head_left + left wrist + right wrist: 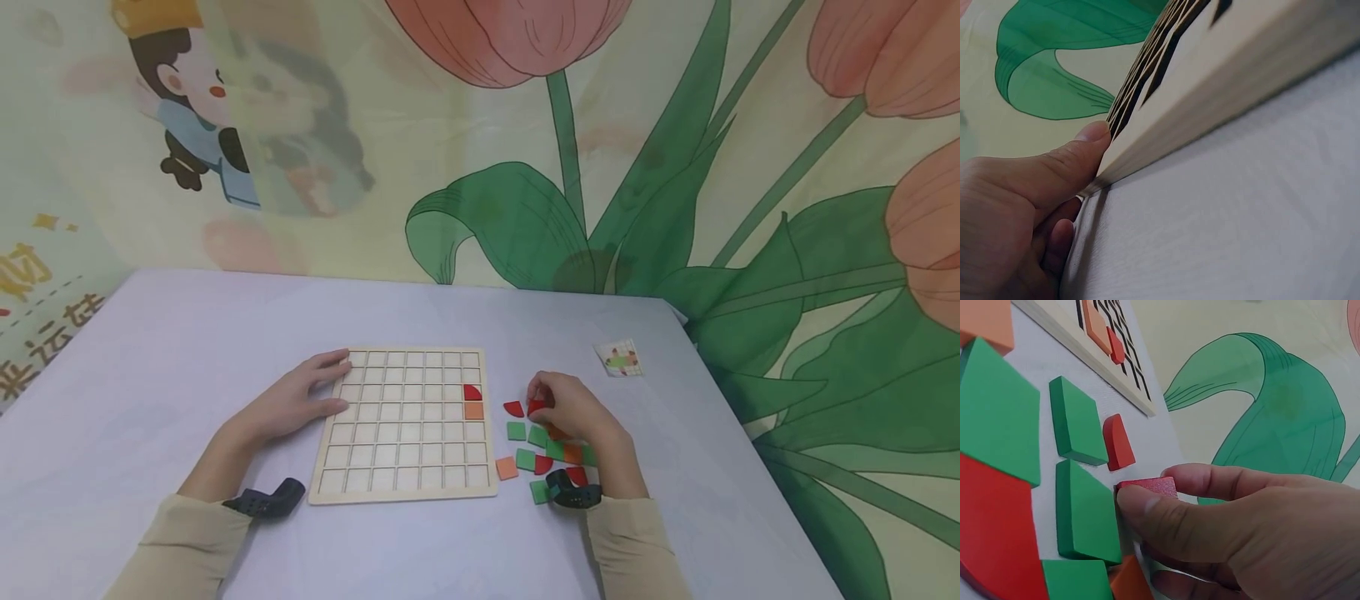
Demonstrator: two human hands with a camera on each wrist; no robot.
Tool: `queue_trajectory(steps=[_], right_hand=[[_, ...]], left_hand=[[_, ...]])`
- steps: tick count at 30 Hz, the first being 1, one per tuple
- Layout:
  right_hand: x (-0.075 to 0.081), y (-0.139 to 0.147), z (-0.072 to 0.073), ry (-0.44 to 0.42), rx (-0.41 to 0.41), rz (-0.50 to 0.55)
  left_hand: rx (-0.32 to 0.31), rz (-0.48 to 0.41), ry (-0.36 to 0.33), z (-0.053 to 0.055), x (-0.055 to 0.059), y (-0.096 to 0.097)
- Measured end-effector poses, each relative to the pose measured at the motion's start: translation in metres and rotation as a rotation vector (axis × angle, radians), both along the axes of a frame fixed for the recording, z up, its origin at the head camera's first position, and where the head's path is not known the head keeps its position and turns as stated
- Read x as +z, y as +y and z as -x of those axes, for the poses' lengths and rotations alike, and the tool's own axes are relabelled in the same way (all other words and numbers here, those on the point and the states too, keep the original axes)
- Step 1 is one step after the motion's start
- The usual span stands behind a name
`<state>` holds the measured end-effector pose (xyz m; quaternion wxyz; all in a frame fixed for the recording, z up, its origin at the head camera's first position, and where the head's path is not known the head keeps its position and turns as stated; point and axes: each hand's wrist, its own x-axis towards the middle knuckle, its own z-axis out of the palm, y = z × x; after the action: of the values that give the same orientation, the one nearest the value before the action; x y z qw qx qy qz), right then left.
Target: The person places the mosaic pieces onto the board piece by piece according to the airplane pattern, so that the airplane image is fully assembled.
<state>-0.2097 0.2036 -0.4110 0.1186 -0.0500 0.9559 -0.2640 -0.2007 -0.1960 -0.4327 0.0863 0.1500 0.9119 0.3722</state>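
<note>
A pale wooden grid board (402,422) lies flat on the table. My left hand (300,396) rests at its left edge, fingertips and thumb (1079,153) touching the frame. In the right column sit a red quarter-circle piece (472,392) and, directly below it, an orange square (474,410). Right of the board, my right hand (573,406) pinches a small red block (1161,485) between thumb and fingers, its shape partly covered by them. Another red quarter-circle (513,409) lies just left of that hand, with green squares (516,431) below it.
Several green, red and orange pieces (525,460) lie loosely grouped under and around the right wrist, some partly hidden. A small picture card (621,358) lies farther back on the white-covered table (405,550). Behind stands a tulip-patterned backdrop (495,217).
</note>
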Motion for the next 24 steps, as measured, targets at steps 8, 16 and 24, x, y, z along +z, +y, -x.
queue_trajectory(steps=[8,16,24], right_hand=[[0.003,-0.001,0.000,0.018,-0.002,0.017],[0.013,-0.008,-0.003,0.062,0.016,0.008],[0.021,-0.022,-0.008,0.081,0.078,0.014]], left_hand=[[-0.006,-0.023,-0.014,0.001,0.001,-0.001],[0.001,-0.023,-0.016,0.002,0.000,0.000],[0.004,-0.018,-0.010,0.002,-0.002,0.001]])
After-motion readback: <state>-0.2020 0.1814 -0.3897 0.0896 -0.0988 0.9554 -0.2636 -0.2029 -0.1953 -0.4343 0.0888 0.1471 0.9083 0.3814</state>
